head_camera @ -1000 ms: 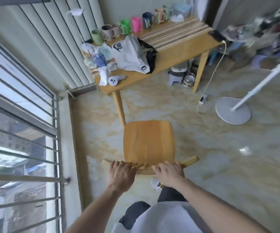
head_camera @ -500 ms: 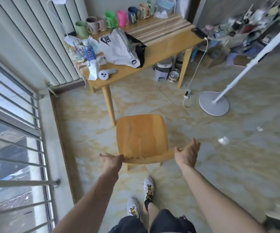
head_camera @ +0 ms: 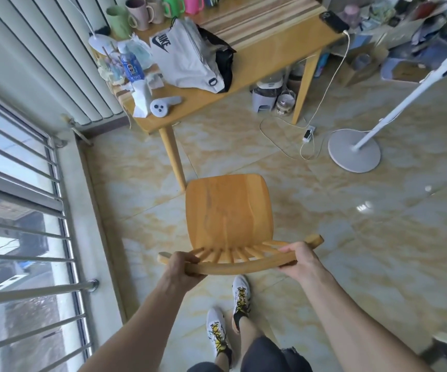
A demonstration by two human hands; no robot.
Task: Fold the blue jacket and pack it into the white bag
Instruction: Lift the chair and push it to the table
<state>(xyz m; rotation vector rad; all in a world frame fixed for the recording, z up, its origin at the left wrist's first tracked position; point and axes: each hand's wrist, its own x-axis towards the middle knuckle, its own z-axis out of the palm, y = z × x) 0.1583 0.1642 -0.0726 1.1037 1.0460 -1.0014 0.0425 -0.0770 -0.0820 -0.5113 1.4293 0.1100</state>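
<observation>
The white bag point(head_camera: 184, 59) with a black logo lies on the wooden table point(head_camera: 276, 53) at the top, a black item beside it on the right. No blue jacket shows in view. A wooden chair point(head_camera: 227, 213) stands on the floor in front of me. My left hand point(head_camera: 183, 267) grips the left end of its curved backrest rail. My right hand point(head_camera: 298, 257) grips the right end of the same rail.
Mugs point(head_camera: 119, 21), a water bottle point(head_camera: 132, 67), tissues and a small white device point(head_camera: 163, 104) crowd the table's left side. A phone point(head_camera: 333, 21) charges at its right corner, cable trailing to the floor. A fan stand point(head_camera: 354, 150) is at right. Barred window point(head_camera: 15, 224) at left.
My hands moved apart from the middle of the backrest, opened briefly, and now grip its two ends. The view has shifted back, showing my feet.
</observation>
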